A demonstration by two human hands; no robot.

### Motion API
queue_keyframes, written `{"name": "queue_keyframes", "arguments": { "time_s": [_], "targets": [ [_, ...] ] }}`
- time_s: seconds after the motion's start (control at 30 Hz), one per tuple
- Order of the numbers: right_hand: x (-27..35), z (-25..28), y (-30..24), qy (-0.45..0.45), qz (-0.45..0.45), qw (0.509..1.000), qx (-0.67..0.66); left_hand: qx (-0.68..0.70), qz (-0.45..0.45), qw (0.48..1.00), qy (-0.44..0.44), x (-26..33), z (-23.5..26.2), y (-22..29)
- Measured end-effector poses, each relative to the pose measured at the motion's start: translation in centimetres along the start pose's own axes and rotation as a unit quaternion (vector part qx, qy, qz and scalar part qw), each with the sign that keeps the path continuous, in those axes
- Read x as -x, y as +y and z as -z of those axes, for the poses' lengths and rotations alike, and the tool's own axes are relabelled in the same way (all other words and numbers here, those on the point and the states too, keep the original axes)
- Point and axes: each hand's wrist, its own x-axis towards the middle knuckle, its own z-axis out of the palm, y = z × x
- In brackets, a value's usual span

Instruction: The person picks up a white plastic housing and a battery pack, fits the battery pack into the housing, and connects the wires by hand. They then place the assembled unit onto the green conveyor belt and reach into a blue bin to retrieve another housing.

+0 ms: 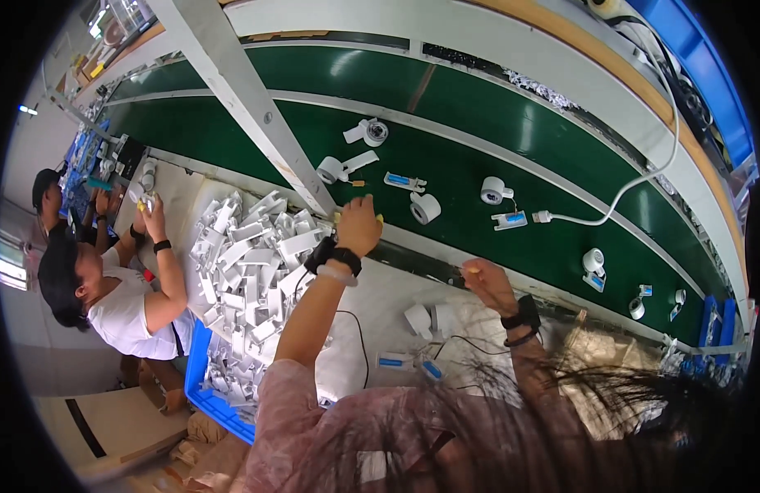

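My left hand (pixel 359 228) is at the near edge of the green conveyor belt (pixel 454 148), beside the white post; its fingers point away and are mostly hidden, with yellow at the tips. Farther right, my right hand (pixel 488 287) hovers over the table edge, fingers loosely bent and apart, with nothing visible in them. On the table between my arms lie a white round-headed part (pixel 418 321) and white holders with blue cells (pixel 394 361). The belt carries a white cylindrical head (pixel 425 208), a white holder with a blue cell (pixel 405 181) and several similar parts.
To my left a large heap of white plastic brackets (pixel 256 263) covers the table above a blue crate (pixel 200 370) of more. A white post (pixel 248 107) rises at the belt's edge. A white cable (pixel 618 205) hangs over the belt. A co-worker (pixel 117 287) works at far left.
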Motion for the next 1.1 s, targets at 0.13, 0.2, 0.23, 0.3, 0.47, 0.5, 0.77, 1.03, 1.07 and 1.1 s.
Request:
{"name": "queue_keyframes", "arguments": {
  "time_s": [0.13,0.2,0.23,0.3,0.47,0.5,0.77,1.03,1.07,1.1],
  "targets": [
    [-7.9,0.9,1.4,0.243,0.179,0.91,0.284,-0.22,0.139,0.957,0.126,-8.1,-4.6,-5.4],
    [-10.1,3.2,4.3,0.345,0.125,0.852,0.372,-0.244,0.189,0.948,0.07,-10.1,-6.1,-5.6],
    [-11.0,4.7,6.3,0.348,0.092,0.846,0.392,-0.242,0.229,0.94,0.075,-10.7,-6.9,-5.9],
    [-11.7,6.6,7.7,0.356,0.016,0.843,0.403,-0.241,0.248,0.934,0.093,-11.5,-7.5,-5.4],
    [-11.1,8.2,10.2,0.212,-0.029,0.915,0.342,-0.153,0.264,0.95,-0.062,-15.1,-5.6,-4.1],
    [-11.0,7.8,10.1,0.229,-0.019,0.899,0.373,-0.226,0.252,0.941,0.014,-15.0,-6.2,-4.2],
    [-9.4,5.8,9.2,0.231,0.003,0.89,0.393,-0.263,0.353,0.878,-0.191,-17.3,-4.8,-3.7],
    [-8.8,4.0,5.6,0.147,0.134,0.917,0.346,-0.359,0.527,0.769,0.045,-16.4,-15.4,-22.7],
    [-9.3,3.6,5.5,0.151,0.148,0.919,0.331,-0.295,0.528,0.791,0.09,-15.7,-15.6,-23.7],
    [-8.1,5.1,7.3,0.16,0.109,0.92,0.341,-0.288,0.496,0.818,0.05,-15.7,-20.1,-18.5]
  ]
}}
